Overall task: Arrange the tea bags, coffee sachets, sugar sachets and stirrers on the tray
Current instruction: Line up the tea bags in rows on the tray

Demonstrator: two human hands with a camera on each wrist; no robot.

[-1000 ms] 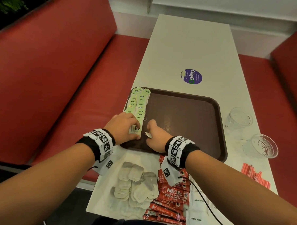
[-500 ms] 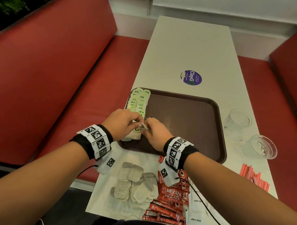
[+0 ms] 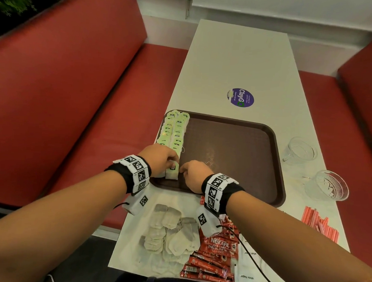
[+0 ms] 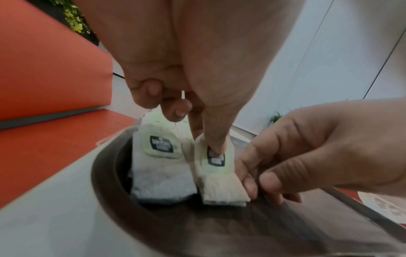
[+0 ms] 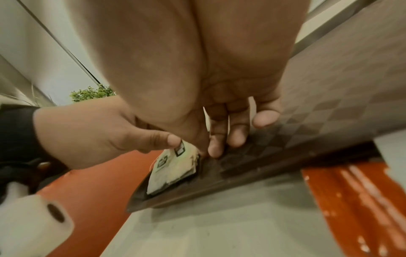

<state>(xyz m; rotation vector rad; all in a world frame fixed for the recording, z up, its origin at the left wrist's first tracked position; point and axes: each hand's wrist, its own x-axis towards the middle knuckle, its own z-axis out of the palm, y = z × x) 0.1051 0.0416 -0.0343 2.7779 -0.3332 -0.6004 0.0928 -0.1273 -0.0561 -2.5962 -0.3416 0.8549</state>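
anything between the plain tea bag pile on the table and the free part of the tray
Nothing lies on the tray right of the green tea bag rows. Between the plain tea bag pile and that floor are only the tray's near rim, the left hand and the right hand.

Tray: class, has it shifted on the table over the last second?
No. The tray keeps the same gap to the purple sticker on the table.
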